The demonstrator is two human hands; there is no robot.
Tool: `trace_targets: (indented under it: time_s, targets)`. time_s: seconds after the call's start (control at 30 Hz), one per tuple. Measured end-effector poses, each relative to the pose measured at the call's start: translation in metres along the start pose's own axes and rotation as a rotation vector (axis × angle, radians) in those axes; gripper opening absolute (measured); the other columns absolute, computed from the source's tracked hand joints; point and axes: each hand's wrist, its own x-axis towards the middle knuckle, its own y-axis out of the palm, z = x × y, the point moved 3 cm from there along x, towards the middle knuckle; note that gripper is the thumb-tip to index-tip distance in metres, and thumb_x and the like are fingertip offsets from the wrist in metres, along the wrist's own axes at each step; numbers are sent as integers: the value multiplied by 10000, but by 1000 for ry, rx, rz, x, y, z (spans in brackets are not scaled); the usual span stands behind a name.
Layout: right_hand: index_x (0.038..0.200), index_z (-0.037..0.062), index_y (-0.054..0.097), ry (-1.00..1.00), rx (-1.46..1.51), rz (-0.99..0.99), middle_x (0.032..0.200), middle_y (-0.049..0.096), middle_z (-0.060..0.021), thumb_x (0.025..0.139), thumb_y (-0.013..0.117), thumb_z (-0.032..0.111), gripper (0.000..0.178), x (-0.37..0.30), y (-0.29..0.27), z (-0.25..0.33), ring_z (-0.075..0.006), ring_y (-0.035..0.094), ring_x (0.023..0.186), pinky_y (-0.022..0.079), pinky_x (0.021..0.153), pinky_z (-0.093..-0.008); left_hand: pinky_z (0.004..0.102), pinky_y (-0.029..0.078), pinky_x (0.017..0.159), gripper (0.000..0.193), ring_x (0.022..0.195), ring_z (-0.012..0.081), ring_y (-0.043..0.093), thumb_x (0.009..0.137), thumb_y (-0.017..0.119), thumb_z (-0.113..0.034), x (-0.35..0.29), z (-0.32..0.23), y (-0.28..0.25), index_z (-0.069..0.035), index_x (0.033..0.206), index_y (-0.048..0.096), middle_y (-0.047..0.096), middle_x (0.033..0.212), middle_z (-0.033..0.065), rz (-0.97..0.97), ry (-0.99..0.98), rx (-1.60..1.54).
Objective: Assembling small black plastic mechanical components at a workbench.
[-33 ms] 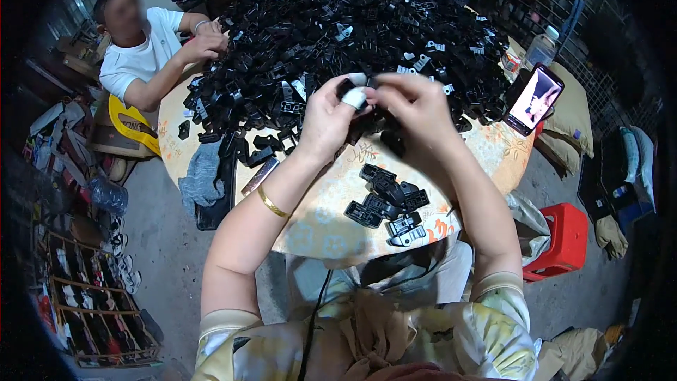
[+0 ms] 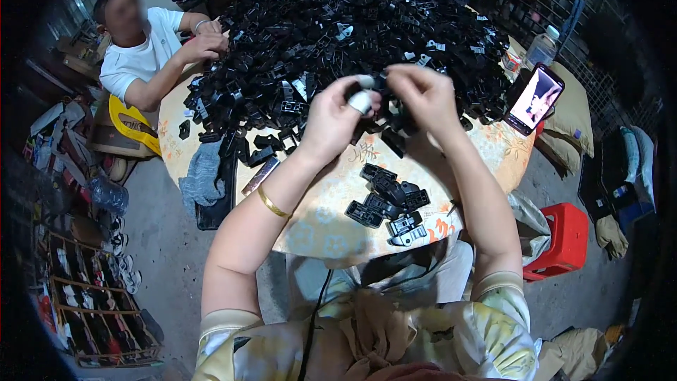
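Black plastic part (image 2: 384, 85) pinched between our left hand (image 2: 331, 123) and right hand (image 2: 423, 99), above round table (image 2: 317, 226), beside parts heap (image 2: 338, 28).

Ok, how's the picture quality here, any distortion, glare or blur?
Head view: strong fisheye bending, with dark vignetted corners; the phone screen glares bright; the pile of black plastic parts merges into shadowy mass; both hands, left hand and right hand, stay fairly sharp; the co-worker's face is blurred.
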Motion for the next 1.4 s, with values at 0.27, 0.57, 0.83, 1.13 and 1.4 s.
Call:
trace_targets:
  time_s: [0.27, 0.57, 0.83, 1.13, 1.4]
  targets:
    - [949, 89, 662, -302, -751, -21, 793, 623, -93, 789, 645, 249, 227, 38, 8, -34, -279, 575, 794, 474, 679, -377, 368, 424, 847, 306, 915, 289, 530, 848, 565, -235, -21, 4, 29, -22, 1065, 598, 599, 949, 147, 595, 273, 775]
    - [877, 67, 683, -123, -740, 58, 829, 666, -105, 724, 652, 204, 208, 52, 22, -33, -277, 629, 807, 500, 712, -372, 364, 435, 831, 260, 893, 294, 511, 722, 590, 0, -12, 20, 29, -15, 980, 619, 561, 934, 113, 375, 536, 872]
    - [970, 17, 663, 184, 199, 67, 823, 659, -29, 814, 634, 114, 186, 15, -9, 1, -78, 594, 744, 477, 684, -219, 278, 498, 629, 133, 716, 174, 617, 809, 574, -18, 9, 35, 7, 18, 936, 560, 622, 809, 110, -82, -59, 351]
    - [997, -17, 621, -108, -144, -21, 877, 633, -85, 811, 623, 63, 202, -14, 17, 25, -136, 630, 749, 501, 657, -234, 301, 520, 852, 302, 970, 205, 589, 853, 438, 25, 6, 13, 0, 22, 1155, 439, 554, 1071, 116, -14, -105, -618]
    - [966, -11, 631, -134, 3, -153, 801, 610, -98, 782, 640, 74, 202, -18, 20, 22, -153, 595, 616, 471, 560, -248, 326, 488, 897, 328, 984, 174, 582, 874, 555, -75, 7, 10, -1, -23, 1182, 455, 570, 1074, 86, -11, -56, -528]
